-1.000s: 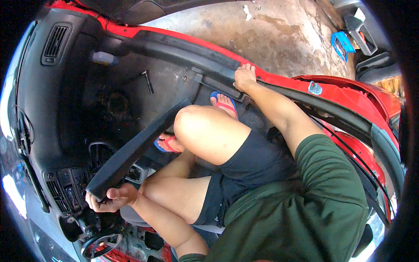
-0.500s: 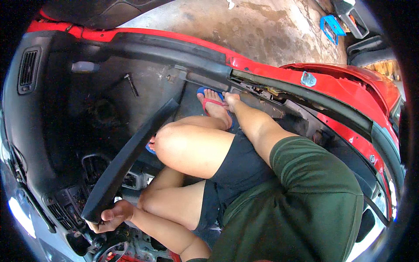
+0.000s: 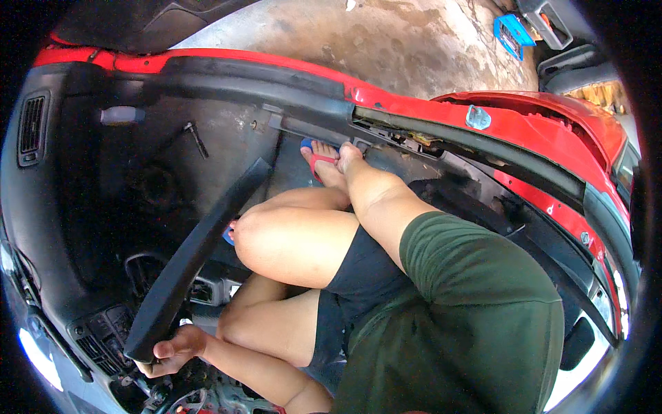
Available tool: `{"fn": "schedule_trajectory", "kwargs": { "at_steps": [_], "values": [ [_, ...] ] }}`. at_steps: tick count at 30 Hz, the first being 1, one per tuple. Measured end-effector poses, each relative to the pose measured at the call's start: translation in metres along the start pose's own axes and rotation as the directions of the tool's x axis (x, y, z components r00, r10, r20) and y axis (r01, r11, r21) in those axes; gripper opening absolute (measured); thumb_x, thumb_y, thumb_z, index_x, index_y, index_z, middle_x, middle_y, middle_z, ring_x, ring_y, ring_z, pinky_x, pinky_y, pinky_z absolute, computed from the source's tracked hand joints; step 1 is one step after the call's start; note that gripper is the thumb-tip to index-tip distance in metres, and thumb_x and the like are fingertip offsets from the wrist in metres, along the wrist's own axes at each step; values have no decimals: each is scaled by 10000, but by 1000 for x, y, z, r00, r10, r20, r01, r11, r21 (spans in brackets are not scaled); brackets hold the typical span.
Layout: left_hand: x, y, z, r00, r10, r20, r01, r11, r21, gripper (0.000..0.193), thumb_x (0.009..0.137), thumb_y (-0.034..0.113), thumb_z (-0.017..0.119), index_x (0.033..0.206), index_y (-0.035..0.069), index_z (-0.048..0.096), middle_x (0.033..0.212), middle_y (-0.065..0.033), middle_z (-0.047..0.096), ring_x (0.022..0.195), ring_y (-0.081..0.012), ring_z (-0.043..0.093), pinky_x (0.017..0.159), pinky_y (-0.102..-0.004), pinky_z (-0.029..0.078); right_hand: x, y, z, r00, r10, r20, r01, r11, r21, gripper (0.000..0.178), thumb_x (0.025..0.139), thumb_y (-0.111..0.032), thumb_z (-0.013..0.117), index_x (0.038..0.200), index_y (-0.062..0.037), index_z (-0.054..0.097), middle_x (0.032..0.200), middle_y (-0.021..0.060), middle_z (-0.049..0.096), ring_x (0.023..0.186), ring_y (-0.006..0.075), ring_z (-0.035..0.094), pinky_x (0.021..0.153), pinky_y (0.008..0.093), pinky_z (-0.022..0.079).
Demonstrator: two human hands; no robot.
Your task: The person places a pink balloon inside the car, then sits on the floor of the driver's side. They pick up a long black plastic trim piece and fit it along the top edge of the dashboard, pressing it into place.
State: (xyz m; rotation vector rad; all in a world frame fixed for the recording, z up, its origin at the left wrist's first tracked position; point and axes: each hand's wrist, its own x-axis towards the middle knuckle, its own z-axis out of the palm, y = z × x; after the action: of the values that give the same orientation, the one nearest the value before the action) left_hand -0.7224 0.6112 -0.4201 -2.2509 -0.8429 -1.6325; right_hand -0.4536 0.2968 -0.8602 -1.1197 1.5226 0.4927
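A long, slightly curved black trim panel (image 3: 200, 255) slants up across the dashboard side. My left hand (image 3: 174, 350) grips its lower end at the lower left, thumb on top and fingers underneath. The panel's far end points toward the footwell, with nothing holding it there. My right hand (image 3: 350, 157) is down by the door sill (image 3: 400, 140), beside my foot (image 3: 324, 157) in a blue flip-flop with a red strap. Its fingers look curled, but what they hold, if anything, is hidden.
A small hammer-like tool (image 3: 196, 140) and a pale translucent item (image 3: 121, 115) lie on the dark surface ahead. Exposed wiring and metal (image 3: 207, 393) show at the lower left. Outside the red door frame, a blue case (image 3: 514, 38) lies on the concrete floor.
The view has shifted slightly, so most things sit a little further left. My right forearm now covers more of the foot's heel. My left hand keeps its hold on the trim panel.
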Motion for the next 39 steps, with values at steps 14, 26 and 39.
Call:
{"fn": "schedule_trajectory", "kwargs": {
  "at_steps": [14, 26, 39],
  "values": [
    [1, 5, 6, 998, -45, -54, 41, 997, -69, 704, 996, 654, 570, 1133, -36, 588, 1000, -137, 625, 855, -243, 647, 711, -337, 547, -54, -70, -87, 621, -779, -91, 350, 379, -857, 744, 825, -377, 770, 1392, 2, 470, 1325, 223, 612, 1204, 403, 639, 1038, 482, 518],
    [-3, 12, 4, 998, -57, -33, 52, 990, -134, 624, 980, 589, 654, 1102, -20, 598, 1031, -143, 613, 936, -292, 593, 897, -414, 483, 3, -100, -154, 654, -660, 370, 628, 202, -751, 623, 788, -421, 841, 1299, -132, 632, 1314, 238, 602, 1225, 385, 601, 1066, 455, 493],
    [-5, 10, -15, 998, 0, -66, -8, 993, -116, 576, 974, 512, 705, 1118, -35, 598, 1030, -169, 619, 912, -332, 594, 874, -430, 494, -53, -117, -124, 604, -616, 506, 470, -237, -850, 589, 857, -475, 767, 1238, -38, 666, 1262, 241, 694, 1191, 384, 667, 1018, 471, 529]
  ]
}}
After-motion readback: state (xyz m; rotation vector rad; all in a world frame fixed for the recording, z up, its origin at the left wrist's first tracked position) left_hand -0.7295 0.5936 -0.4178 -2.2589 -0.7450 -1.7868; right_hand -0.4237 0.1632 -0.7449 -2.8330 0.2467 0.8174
